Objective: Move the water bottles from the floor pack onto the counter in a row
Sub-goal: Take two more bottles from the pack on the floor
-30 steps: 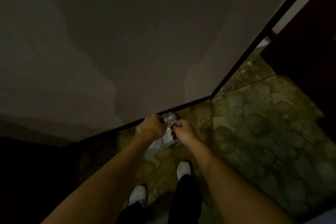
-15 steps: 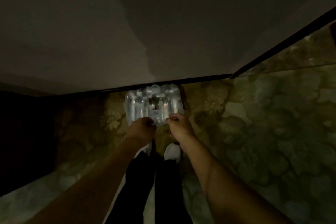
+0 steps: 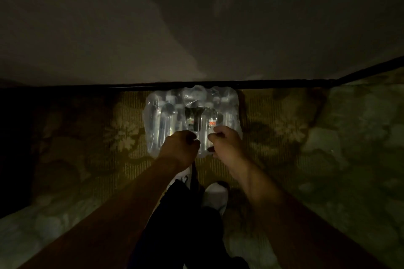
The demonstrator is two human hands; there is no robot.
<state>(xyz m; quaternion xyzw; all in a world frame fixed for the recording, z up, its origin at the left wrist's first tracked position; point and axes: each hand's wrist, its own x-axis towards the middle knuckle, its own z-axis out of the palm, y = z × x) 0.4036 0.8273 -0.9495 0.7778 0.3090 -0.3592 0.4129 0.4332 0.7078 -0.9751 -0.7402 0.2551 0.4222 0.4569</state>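
One clear plastic-wrapped pack of water bottles [image 3: 192,120] lies on the patterned green-gold carpet [image 3: 306,137], against the dark baseboard [image 3: 262,83]; your left hand [image 3: 180,148] and right hand [image 3: 227,144] curl their fingers, pinching its near wrap. Your white shoes [image 3: 215,195] stand just behind.

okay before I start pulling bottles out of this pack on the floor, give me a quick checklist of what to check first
1. Pack resting flat on the carpet against the wall: ok.
2. Left hand gripping the near edge of the wrap: ok.
3. Right hand gripping the wrap beside it: ok.
4. Wrap open enough to free a bottle: cannot tell; a dark gap shows mid-pack, but the light is too dim.
5. Feet set back from the pack: ok.
6. Counter space ready for a row: cannot tell, counter not in view.
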